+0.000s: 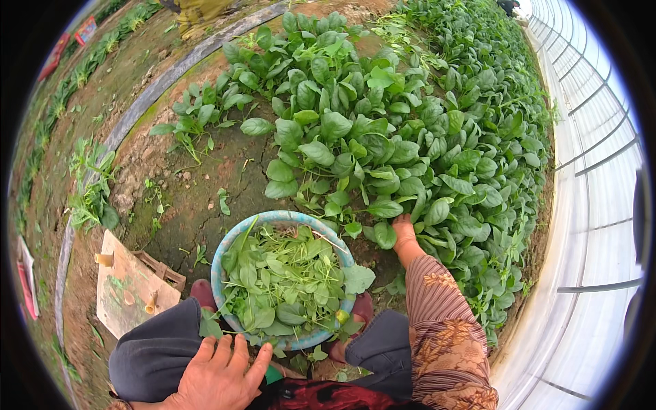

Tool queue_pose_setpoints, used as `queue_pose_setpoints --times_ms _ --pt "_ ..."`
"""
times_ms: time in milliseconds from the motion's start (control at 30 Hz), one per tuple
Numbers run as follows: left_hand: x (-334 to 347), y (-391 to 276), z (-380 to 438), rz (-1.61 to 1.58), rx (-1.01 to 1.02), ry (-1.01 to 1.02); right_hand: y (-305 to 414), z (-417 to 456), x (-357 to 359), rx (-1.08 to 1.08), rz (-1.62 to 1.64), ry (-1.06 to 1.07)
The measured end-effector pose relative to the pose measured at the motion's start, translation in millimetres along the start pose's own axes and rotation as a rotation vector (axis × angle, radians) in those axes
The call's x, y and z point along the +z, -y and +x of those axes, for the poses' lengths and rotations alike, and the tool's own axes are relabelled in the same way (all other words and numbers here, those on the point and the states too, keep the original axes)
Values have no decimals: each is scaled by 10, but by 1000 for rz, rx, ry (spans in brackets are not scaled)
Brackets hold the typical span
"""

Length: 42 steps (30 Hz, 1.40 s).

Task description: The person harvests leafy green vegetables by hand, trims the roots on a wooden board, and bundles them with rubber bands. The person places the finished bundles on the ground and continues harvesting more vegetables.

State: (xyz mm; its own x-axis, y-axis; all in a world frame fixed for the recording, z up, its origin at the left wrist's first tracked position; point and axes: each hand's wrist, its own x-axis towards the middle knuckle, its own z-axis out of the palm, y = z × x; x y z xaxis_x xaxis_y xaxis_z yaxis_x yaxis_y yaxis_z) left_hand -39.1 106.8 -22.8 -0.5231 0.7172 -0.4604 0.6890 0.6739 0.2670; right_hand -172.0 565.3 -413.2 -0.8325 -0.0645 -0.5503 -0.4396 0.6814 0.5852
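Observation:
A blue mottled basin (219, 271) stands on the soil between my shoes, heaped with loose picked leaves and stems (287, 271). Over my bent left knee, close to the basin's near rim, is my left hand (225, 370), fingers spread and holding nothing. My right hand (405, 233) reaches low into the edge of a dense bed of leafy greens that look like spinach (379, 148), right of the basin. Its fingertips are hidden beneath the leaves, so their grip does not show. One broad leaf (359, 279) hangs over the basin's right rim.
A wooden board with peg-like stubs (120, 287) lies tilted at left. Beyond it a grey strip (169, 79) curves along the soil, with a row of laid greens (77, 84) farther left. Plastic greenhouse film (579, 220) walls the right. A person's yellow clothing (200, 15) shows at top.

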Motion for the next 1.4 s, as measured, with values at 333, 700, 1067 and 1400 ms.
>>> queue_pose_setpoints --times_ms 333,700,1067,1400 --pt "-22 -12 83 13 18 -6 13 162 -101 172 492 381" --pt "-18 -45 122 -3 23 -1 -23 -268 -454 -31 336 314" --pt "-82 -70 221 -51 38 -6 -281 -896 -674 -269 218 134" --pt "51 -39 258 -82 -59 50 -562 -96 -3 -124 274 135"
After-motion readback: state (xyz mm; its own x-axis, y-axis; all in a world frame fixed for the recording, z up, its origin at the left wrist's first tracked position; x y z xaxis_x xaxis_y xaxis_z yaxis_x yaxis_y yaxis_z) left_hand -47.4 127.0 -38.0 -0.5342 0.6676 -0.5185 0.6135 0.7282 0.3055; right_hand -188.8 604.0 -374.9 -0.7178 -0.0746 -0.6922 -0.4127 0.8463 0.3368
